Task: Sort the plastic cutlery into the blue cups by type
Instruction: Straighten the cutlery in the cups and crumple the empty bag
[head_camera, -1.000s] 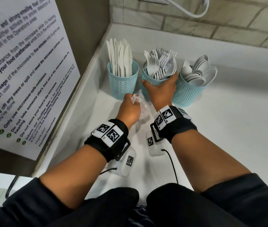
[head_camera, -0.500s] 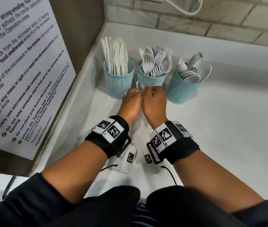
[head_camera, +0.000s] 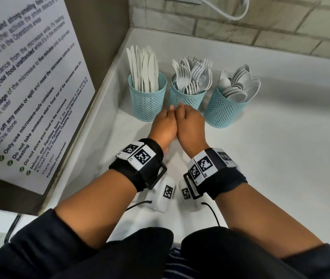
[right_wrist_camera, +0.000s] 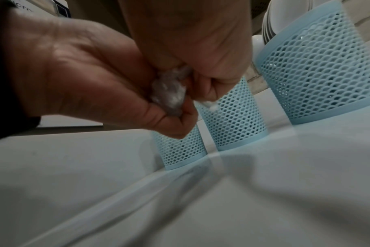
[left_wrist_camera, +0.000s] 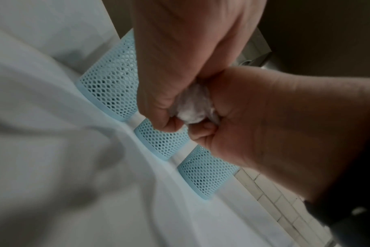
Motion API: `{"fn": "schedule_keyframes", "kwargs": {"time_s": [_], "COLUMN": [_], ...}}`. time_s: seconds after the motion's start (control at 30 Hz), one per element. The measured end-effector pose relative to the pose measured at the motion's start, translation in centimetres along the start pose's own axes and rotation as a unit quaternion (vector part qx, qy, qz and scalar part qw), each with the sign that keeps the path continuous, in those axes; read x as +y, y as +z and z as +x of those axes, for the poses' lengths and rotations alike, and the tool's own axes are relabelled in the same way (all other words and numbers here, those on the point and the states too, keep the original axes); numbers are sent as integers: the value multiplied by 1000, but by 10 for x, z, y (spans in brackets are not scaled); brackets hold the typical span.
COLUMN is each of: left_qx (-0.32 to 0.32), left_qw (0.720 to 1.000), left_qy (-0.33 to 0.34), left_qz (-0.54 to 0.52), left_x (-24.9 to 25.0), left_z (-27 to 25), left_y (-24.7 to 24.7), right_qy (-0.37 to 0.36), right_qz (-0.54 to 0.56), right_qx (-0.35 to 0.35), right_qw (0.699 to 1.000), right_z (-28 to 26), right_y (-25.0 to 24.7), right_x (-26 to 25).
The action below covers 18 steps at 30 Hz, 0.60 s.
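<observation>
Three blue mesh cups stand in a row at the counter's back left corner. The left cup [head_camera: 147, 101] holds white knives [head_camera: 143, 69], the middle cup [head_camera: 187, 99] forks [head_camera: 192, 75], the right cup [head_camera: 223, 111] spoons [head_camera: 240, 85]. My left hand [head_camera: 168, 115] and right hand [head_camera: 182, 112] are pressed together just in front of the middle cup. Both curl round a crumpled clear plastic wrapper [left_wrist_camera: 194, 107], which also shows between the fingers in the right wrist view [right_wrist_camera: 171, 93]. From the head view the wrapper is hidden.
A printed notice [head_camera: 25, 93] covers the panel on the left, beside the knife cup. A tiled wall [head_camera: 260, 27] with a white cable [head_camera: 230, 11] runs behind. The white counter [head_camera: 291, 158] stretches to the right.
My right hand let go of the fork cup and came down to meet the left hand. The loose wrapper in the left hand is now balled up between both hands.
</observation>
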State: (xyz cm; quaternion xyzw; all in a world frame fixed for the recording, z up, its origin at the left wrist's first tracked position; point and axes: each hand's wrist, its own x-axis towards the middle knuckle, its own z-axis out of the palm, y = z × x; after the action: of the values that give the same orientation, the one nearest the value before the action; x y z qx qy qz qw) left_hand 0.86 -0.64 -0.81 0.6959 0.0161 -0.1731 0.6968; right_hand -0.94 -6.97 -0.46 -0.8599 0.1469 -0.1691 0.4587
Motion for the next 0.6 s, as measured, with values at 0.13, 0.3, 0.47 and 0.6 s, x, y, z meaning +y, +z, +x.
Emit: {"fn": "schedule_keyframes", "kwargs": {"time_s": [0.13,0.3,0.47,0.6], "left_qx": [-27,16,46,97], "left_qw": [999,999,998,982], "left_qy": [-28,0,32,64], "left_qz": [-33,-43,-18,150], "left_x": [-2,4,1,-2], "left_z": [-2,-10,-12,-10], "left_y": [-1,4,5,2], "right_qy": [-8,151,245,264], "right_qz": [33,206,250,246], "right_qx": [26,-88,-195,-221], "right_qw": [999,963,916,906], "right_z": [1,4,4,6], "right_y": [2,2,-6,-9], "right_x": [-1,-6,-9,-8]}}
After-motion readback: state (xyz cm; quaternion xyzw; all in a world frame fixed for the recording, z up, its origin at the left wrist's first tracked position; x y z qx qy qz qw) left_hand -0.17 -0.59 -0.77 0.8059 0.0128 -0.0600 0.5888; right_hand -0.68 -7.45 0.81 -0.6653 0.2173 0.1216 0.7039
